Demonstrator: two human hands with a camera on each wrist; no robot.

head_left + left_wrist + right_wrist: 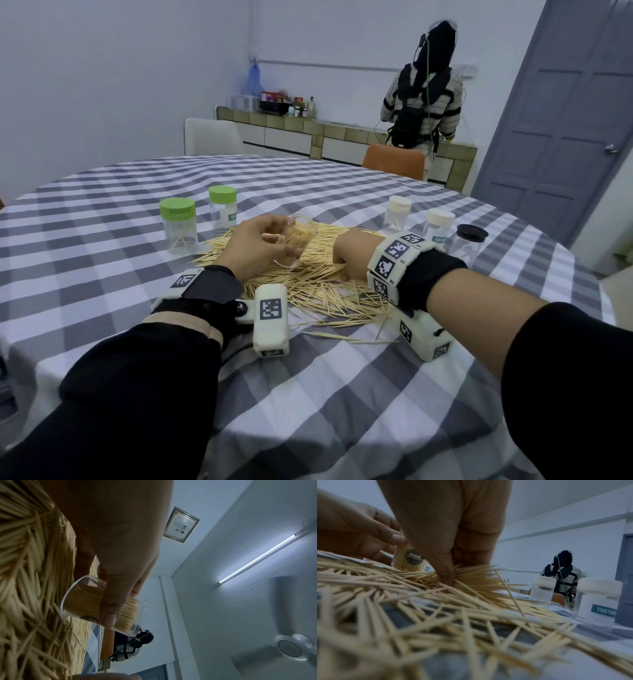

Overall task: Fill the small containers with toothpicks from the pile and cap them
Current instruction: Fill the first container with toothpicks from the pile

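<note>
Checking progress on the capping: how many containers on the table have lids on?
5: two green-lidded containers left of the toothpick pile, two white-lidded and one black-lidded right of it. The open container in the left hand has none.

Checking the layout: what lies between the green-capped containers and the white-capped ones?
In the head view, the toothpick pile lies between them, with the left hand holding a tilted open container.

My table (342,394), grey/white check cloth, carried the toothpick pile (318,291) at ctr. Two green-capped jars (178,224) stood left of pile; two white-capped jars (397,214) & a black-capped jar (469,243) right.
</note>
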